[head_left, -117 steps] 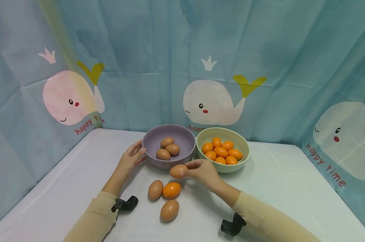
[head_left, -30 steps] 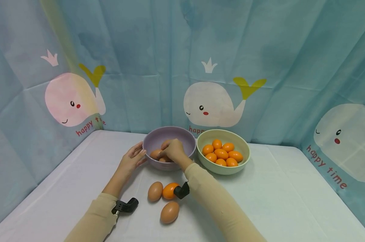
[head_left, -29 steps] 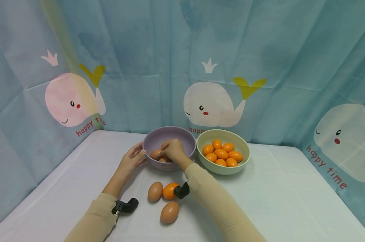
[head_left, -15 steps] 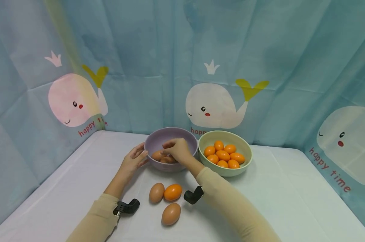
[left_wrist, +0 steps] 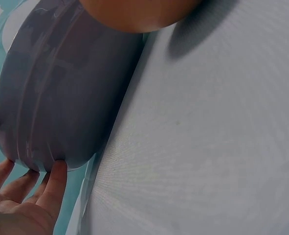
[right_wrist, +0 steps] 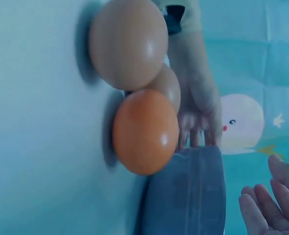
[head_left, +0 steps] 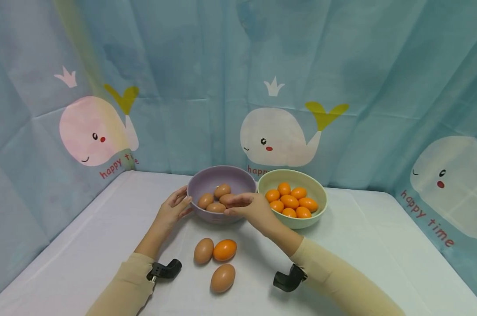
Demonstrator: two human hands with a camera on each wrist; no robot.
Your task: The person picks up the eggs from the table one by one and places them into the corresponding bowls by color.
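My left hand (head_left: 173, 210) touches the outer left side of the purple bowl (head_left: 218, 218). In the left wrist view its extended fingertips rest against the bowl wall (left_wrist: 76, 88). Several brown eggs (head_left: 222, 190) lie inside that bowl. Over its front right rim, my right hand (head_left: 256, 210) has its fingers apart and nothing between them; the right wrist view shows the same loose fingers (right_wrist: 276, 208). On the table before the bowl sit two brown eggs (head_left: 204, 251) and a glossy orange egg-shaped piece (head_left: 225, 250), which is beside the farther brown egg.
A pale green bowl (head_left: 298, 224) with several orange egg-shaped pieces (head_left: 289, 202) stands right beside the purple one. A white cloth covers the table (head_left: 373, 245). Blue curtains (head_left: 183, 131) printed with whales hang behind and at both sides.
Earlier my right hand held a brown egg in front of the purple bowl. That egg now lies inside with the others, let go, and the hand has drawn back rightward. My left hand has stayed put.
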